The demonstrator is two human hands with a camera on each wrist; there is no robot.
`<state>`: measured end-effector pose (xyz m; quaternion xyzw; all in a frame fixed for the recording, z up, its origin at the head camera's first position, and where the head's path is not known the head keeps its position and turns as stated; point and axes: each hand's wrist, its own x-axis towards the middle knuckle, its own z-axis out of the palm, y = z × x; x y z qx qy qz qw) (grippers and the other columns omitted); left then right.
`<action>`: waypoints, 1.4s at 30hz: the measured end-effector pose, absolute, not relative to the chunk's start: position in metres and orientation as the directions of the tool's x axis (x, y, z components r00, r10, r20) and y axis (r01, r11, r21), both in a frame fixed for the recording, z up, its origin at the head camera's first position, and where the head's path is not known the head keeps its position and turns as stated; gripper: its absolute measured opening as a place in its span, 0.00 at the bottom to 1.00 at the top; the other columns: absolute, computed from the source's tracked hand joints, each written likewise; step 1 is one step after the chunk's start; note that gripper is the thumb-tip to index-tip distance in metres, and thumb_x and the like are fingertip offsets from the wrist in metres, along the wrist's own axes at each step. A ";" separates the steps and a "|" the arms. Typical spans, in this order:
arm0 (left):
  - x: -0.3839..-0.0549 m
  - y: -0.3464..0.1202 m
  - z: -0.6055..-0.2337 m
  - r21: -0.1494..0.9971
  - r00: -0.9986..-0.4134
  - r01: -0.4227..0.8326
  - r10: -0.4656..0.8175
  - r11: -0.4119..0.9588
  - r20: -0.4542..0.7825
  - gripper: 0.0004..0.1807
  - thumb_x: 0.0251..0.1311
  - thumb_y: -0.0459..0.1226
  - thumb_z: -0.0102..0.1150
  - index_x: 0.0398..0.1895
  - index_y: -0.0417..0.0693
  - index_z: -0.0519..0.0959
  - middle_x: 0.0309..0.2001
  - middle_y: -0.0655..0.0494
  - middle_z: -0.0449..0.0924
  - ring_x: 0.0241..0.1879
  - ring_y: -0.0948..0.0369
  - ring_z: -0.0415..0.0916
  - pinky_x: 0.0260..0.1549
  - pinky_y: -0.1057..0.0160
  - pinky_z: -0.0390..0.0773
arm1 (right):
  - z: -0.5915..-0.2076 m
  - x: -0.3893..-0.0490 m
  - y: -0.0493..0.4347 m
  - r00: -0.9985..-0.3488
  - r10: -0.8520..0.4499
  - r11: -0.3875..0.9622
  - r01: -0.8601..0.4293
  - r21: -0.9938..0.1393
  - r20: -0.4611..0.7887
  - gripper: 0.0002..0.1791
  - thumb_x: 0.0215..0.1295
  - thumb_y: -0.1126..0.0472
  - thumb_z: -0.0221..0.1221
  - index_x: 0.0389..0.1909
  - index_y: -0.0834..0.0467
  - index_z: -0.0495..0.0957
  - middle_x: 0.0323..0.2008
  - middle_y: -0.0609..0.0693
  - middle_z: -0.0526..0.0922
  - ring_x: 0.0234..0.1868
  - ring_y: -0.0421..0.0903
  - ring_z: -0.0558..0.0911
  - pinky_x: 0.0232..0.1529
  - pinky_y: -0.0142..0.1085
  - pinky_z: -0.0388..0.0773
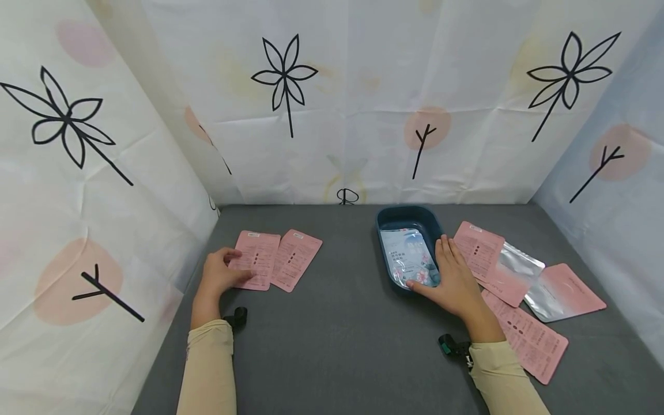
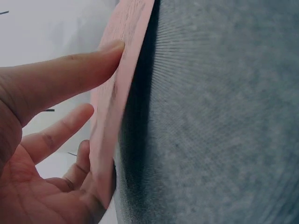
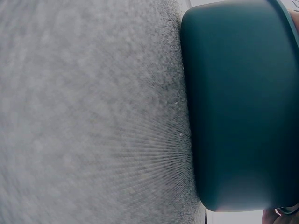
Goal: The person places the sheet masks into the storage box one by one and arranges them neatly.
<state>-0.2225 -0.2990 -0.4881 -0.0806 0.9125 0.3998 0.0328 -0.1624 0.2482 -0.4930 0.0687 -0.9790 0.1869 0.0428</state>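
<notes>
My left hand (image 1: 220, 275) is at the left edge of a pink sachet (image 1: 256, 259) printed with text. Its thumb (image 2: 96, 65) touches the printed face in the left wrist view, and the other fingers are spread loosely by the edge. A second pink sachet (image 1: 297, 259) lies right beside the first. My right hand (image 1: 459, 282) rests along the right and near sides of a dark teal tray (image 1: 383, 216), fingers extended. A pale blue floral packet (image 1: 410, 256) lies inside the tray. In the right wrist view, the tray's outer wall (image 3: 243, 107) hides most of that hand.
Right of the tray, several pink and silver sachets overlap, including an upper printed one (image 1: 479, 245), a silver-and-pink one (image 1: 565, 294) and a printed one (image 1: 539, 346) nearer the front. The grey tabletop (image 1: 332, 346) is bordered by patterned white cloth (image 1: 363, 144).
</notes>
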 end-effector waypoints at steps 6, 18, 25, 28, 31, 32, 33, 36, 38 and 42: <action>-0.223 -0.297 -0.487 0.733 -0.983 -0.182 -0.093 0.655 -0.160 0.45 0.56 0.44 0.81 0.73 0.38 0.70 0.73 0.30 0.67 0.66 0.38 0.68 0.68 0.35 0.70 | -0.493 -0.162 0.248 -0.987 -0.118 0.921 -0.152 -0.360 0.113 0.73 0.59 0.21 0.63 0.85 0.69 0.42 0.86 0.66 0.41 0.87 0.64 0.40 0.80 0.68 0.47; -0.226 -0.286 -0.484 0.749 -0.995 -0.093 -0.089 0.657 -0.047 0.43 0.63 0.41 0.74 0.78 0.38 0.67 0.73 0.31 0.70 0.66 0.39 0.72 0.67 0.36 0.73 | -0.494 -0.162 0.248 -0.986 -0.115 0.919 -0.151 -0.363 0.117 0.73 0.59 0.21 0.63 0.85 0.69 0.42 0.86 0.66 0.41 0.87 0.63 0.40 0.80 0.68 0.48; -0.225 -0.275 -0.474 0.796 -0.997 -0.037 -0.079 0.604 0.013 0.39 0.65 0.38 0.72 0.78 0.39 0.69 0.69 0.35 0.74 0.64 0.40 0.80 0.48 0.59 0.84 | -0.493 -0.162 0.248 -0.987 -0.116 0.916 -0.151 -0.371 0.114 0.73 0.59 0.21 0.63 0.85 0.69 0.42 0.86 0.66 0.40 0.87 0.64 0.40 0.80 0.68 0.48; -0.224 -0.271 -0.470 0.820 -0.997 -0.018 -0.073 0.572 0.029 0.38 0.66 0.37 0.72 0.78 0.40 0.70 0.68 0.35 0.75 0.63 0.40 0.81 0.39 0.71 0.81 | -0.492 -0.162 0.248 -0.986 -0.118 0.917 -0.152 -0.369 0.114 0.73 0.59 0.22 0.63 0.85 0.69 0.41 0.86 0.65 0.40 0.87 0.65 0.41 0.80 0.68 0.48; -0.223 -0.266 -0.466 0.841 -0.997 0.009 -0.061 0.541 0.050 0.37 0.66 0.35 0.71 0.78 0.41 0.70 0.69 0.36 0.74 0.61 0.40 0.81 0.34 0.74 0.78 | -0.493 -0.161 0.248 -0.986 -0.119 0.917 -0.153 -0.367 0.114 0.73 0.59 0.22 0.63 0.85 0.68 0.41 0.86 0.65 0.40 0.87 0.65 0.42 0.81 0.68 0.48; -0.222 -0.265 -0.465 0.847 -0.997 0.021 -0.055 0.531 0.059 0.37 0.66 0.35 0.71 0.78 0.42 0.70 0.69 0.36 0.74 0.61 0.40 0.81 0.34 0.74 0.78 | -0.492 -0.162 0.248 -0.986 -0.119 0.917 -0.152 -0.368 0.113 0.73 0.59 0.22 0.63 0.85 0.68 0.41 0.86 0.65 0.40 0.87 0.65 0.42 0.81 0.68 0.47; -0.221 -0.263 -0.463 0.854 -0.996 0.033 -0.049 0.520 0.068 0.37 0.67 0.34 0.71 0.78 0.42 0.70 0.70 0.37 0.73 0.61 0.40 0.82 0.33 0.74 0.79 | -0.492 -0.162 0.248 -0.987 -0.118 0.918 -0.152 -0.367 0.113 0.73 0.59 0.21 0.63 0.85 0.68 0.41 0.86 0.65 0.40 0.87 0.65 0.42 0.81 0.68 0.47; -0.220 -0.258 -0.459 0.878 -0.995 0.069 -0.025 0.474 0.092 0.36 0.66 0.33 0.71 0.77 0.41 0.70 0.71 0.37 0.72 0.60 0.39 0.82 0.33 0.73 0.80 | -0.492 -0.162 0.248 -0.987 -0.119 0.916 -0.152 -0.370 0.111 0.73 0.60 0.21 0.63 0.85 0.69 0.41 0.86 0.65 0.39 0.87 0.64 0.40 0.81 0.68 0.47; -0.218 -0.253 -0.456 0.891 -0.994 0.088 -0.016 0.445 0.107 0.36 0.66 0.32 0.71 0.77 0.41 0.70 0.70 0.37 0.72 0.60 0.39 0.82 0.34 0.74 0.81 | -0.491 -0.161 0.248 -0.987 -0.120 0.916 -0.153 -0.372 0.111 0.73 0.60 0.21 0.63 0.85 0.69 0.41 0.86 0.65 0.40 0.87 0.64 0.39 0.81 0.68 0.47; -0.216 -0.239 -0.451 0.907 -0.992 0.117 0.011 0.404 0.123 0.36 0.66 0.33 0.72 0.77 0.42 0.71 0.69 0.38 0.73 0.59 0.40 0.83 0.35 0.74 0.81 | -0.491 -0.161 0.248 -0.986 -0.119 0.916 -0.154 -0.371 0.114 0.73 0.59 0.21 0.63 0.84 0.69 0.42 0.86 0.66 0.40 0.87 0.65 0.41 0.80 0.68 0.47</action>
